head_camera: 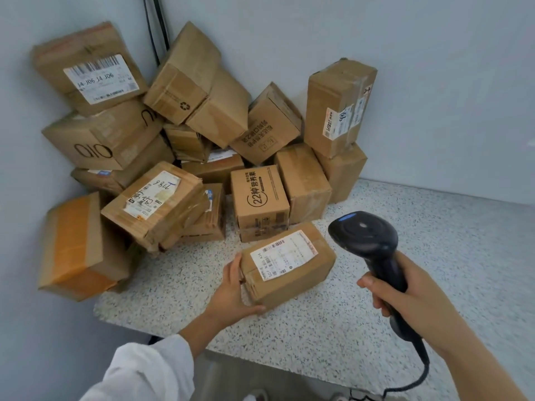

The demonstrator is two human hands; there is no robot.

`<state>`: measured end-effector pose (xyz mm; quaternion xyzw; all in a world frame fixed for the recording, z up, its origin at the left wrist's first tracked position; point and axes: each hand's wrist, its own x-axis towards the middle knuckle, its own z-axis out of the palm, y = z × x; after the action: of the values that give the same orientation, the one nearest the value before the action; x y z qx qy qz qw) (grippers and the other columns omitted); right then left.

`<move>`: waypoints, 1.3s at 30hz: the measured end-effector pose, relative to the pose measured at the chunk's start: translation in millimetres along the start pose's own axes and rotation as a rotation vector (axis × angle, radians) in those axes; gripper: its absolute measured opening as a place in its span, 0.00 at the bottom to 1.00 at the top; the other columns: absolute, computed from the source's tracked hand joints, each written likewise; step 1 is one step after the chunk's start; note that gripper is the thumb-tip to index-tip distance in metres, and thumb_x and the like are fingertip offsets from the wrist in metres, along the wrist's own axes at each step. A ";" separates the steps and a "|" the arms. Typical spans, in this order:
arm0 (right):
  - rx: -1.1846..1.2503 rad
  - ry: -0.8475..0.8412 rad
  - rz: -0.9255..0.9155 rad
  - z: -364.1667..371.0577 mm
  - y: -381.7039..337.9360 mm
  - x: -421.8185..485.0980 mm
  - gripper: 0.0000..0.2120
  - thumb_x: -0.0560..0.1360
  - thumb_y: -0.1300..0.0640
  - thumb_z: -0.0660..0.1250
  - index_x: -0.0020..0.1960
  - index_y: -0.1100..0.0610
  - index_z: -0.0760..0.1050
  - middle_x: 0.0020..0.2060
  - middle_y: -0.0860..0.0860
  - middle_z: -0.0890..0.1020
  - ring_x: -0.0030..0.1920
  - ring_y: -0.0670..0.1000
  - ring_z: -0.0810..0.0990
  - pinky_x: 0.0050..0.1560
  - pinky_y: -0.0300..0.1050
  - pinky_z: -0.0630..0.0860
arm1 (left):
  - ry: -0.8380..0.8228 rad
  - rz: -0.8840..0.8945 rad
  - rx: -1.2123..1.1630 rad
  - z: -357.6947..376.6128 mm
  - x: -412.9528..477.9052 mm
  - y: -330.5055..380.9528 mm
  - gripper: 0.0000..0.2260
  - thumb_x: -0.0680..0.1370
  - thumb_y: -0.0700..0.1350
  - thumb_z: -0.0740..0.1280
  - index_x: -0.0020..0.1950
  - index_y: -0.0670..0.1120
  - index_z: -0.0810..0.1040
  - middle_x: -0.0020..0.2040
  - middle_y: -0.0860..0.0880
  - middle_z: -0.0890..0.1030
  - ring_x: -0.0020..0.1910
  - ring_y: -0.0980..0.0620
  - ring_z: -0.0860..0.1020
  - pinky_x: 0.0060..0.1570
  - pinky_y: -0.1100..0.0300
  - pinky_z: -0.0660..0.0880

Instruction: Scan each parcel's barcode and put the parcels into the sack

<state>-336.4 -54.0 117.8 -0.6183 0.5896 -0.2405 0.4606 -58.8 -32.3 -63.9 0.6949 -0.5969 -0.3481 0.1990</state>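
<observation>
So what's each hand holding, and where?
The left hand holds the labelled parcel by its left end; the right hand grips the scanner by its handle.

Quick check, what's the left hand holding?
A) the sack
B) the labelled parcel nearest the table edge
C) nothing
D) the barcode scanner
B: the left hand grips the end of the labelled parcel, label up, while the right hand holds the scanner.

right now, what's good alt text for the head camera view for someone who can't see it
A person's left hand grips one end of a small cardboard parcel, label up, at a speckled table, while the right hand holds a black barcode scanner just right of it. Behind them, a heap of cardboard boxes fills the wall corner.
</observation>
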 end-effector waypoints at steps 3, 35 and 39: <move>-0.016 -0.003 0.013 -1.6 2.3 -1.3 0.05 0.72 0.59 0.69 0.46 0.58 0.75 0.25 0.50 0.79 0.25 0.42 0.75 0.30 0.37 0.72 | 0.017 0.020 0.006 -4.1 3.2 2.1 0.53 0.65 0.66 0.71 0.77 0.50 0.41 0.76 0.51 0.46 0.68 0.49 0.67 0.63 0.53 0.71; -0.052 -0.253 0.120 30.6 7.1 -24.5 0.05 0.74 0.57 0.67 0.48 0.54 0.72 0.38 0.51 0.84 0.26 0.41 0.74 0.33 0.38 0.74 | 0.370 -0.138 0.064 37.4 10.0 42.2 0.25 0.68 0.60 0.72 0.54 0.50 0.64 0.67 0.48 0.57 0.66 0.49 0.63 0.51 0.58 0.75; -0.054 -0.253 0.116 30.0 5.3 -25.0 0.04 0.74 0.56 0.67 0.48 0.53 0.72 0.36 0.49 0.84 0.25 0.41 0.74 0.34 0.38 0.74 | 0.376 -0.140 0.073 38.0 11.6 40.9 0.26 0.68 0.60 0.73 0.55 0.49 0.65 0.66 0.47 0.57 0.66 0.48 0.63 0.50 0.57 0.77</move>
<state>-318.6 -21.0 105.6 -0.6208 0.5678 -0.1175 0.5276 -113.9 -46.8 -64.3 0.7943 -0.5117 -0.2031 0.2570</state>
